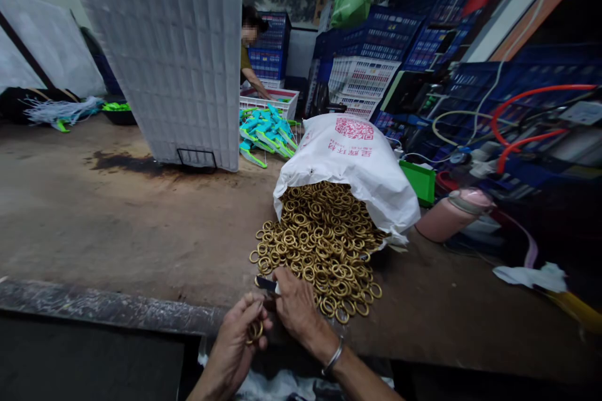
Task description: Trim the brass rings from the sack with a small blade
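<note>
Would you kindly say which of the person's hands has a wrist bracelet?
The right hand, at the ring pile, wears the silver bracelet; the left hand, holding at least one ring, shows none.

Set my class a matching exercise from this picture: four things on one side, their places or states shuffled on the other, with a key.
Things
1. Left hand
2. White sack
3. Pink bottle
4. Right hand

Places and states
A. Beside the sack, on its right in the picture
B. Holds a small dark tool
C. Holds at least one gold-coloured ring
D. Open at the mouth, with a pile of rings spilling out

Pairs: 1-C, 2-D, 3-A, 4-B
</note>
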Demonstrator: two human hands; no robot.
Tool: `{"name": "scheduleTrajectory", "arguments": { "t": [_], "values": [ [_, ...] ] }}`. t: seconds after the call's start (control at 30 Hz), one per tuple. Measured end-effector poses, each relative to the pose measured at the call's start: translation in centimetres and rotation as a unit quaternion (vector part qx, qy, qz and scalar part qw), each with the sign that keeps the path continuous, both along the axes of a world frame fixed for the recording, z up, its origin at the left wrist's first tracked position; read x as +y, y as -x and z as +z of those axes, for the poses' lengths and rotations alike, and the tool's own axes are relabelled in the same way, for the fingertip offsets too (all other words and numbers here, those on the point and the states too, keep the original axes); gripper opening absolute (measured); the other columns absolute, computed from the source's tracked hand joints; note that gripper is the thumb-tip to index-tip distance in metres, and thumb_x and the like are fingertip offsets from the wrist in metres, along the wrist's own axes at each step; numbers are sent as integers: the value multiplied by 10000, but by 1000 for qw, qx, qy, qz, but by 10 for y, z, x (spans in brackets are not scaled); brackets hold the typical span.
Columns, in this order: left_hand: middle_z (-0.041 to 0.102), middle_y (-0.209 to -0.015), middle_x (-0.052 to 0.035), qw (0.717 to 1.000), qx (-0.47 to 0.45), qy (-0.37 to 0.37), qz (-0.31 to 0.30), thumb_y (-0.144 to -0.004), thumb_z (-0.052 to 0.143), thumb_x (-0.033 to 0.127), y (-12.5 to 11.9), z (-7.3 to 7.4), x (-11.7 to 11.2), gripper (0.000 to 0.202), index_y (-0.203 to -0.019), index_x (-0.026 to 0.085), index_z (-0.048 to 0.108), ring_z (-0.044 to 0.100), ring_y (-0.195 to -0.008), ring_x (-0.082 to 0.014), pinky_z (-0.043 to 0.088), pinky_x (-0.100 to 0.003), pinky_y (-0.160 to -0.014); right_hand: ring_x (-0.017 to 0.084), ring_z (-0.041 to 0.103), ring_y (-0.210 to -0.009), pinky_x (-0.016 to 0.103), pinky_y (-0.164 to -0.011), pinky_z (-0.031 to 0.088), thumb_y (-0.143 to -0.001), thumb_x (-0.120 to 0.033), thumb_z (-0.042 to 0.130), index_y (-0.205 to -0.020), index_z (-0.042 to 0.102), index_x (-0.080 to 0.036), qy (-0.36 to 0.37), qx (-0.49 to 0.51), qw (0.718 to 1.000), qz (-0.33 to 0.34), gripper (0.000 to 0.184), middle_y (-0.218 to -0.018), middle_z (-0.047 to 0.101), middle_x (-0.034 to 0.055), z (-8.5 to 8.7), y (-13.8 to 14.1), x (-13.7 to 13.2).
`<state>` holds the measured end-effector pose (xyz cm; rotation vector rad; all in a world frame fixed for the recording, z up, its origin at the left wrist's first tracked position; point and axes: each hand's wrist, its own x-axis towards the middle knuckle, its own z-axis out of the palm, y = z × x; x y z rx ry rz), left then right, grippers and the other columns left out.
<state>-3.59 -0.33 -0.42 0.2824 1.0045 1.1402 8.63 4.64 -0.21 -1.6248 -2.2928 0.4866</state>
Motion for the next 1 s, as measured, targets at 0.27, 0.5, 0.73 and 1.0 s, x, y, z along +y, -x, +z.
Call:
{"name": "scheduleTrajectory", "arguments": {
  "t": [0.27, 0.5, 0.73, 1.0],
  "values": [
    [451, -464, 65, 988, 124, -76, -58, -691, 606, 435, -11, -6, 5, 294, -727, 153, 530, 344, -361, -40, 245, -147, -341, 111, 493, -683, 200, -630, 342, -774, -163, 458, -793, 527, -195, 47, 244, 967, 58, 78, -736, 555, -17, -1, -14, -8],
    [406, -411, 83, 959, 263, -98, -28, -688, 597, 415, -21, 5, 4, 281, -631, 160, 493, 324, -367, -43, 261, -154, -376, 87, 392, -523, 195, -506, 318, -785, -372, 449, -659, 467, -181, 211, 366, 906, -40, 229, -562, 436, -53, -2, -19, -9],
    [476, -484, 55, 955, 264, -132, -37, -736, 566, 370, -24, 9, 0, 229, -691, 147, 541, 373, -396, -43, 298, -150, -395, 47, 256, -372, 180, -376, 207, -772, -419, 431, -618, 423, -186, 348, 436, 828, -58, 280, -459, 363, -86, -8, -21, -11],
    [400, -434, 74, 979, 162, -96, -80, -787, 480, 421, -21, 1, -16, 296, -647, 162, 456, 319, -342, -32, 244, -143, -343, 89, 417, -561, 191, -532, 325, -715, -290, 490, -657, 500, -168, 247, 355, 901, -4, 136, -574, 468, -47, 10, -22, -11]
  ]
}}
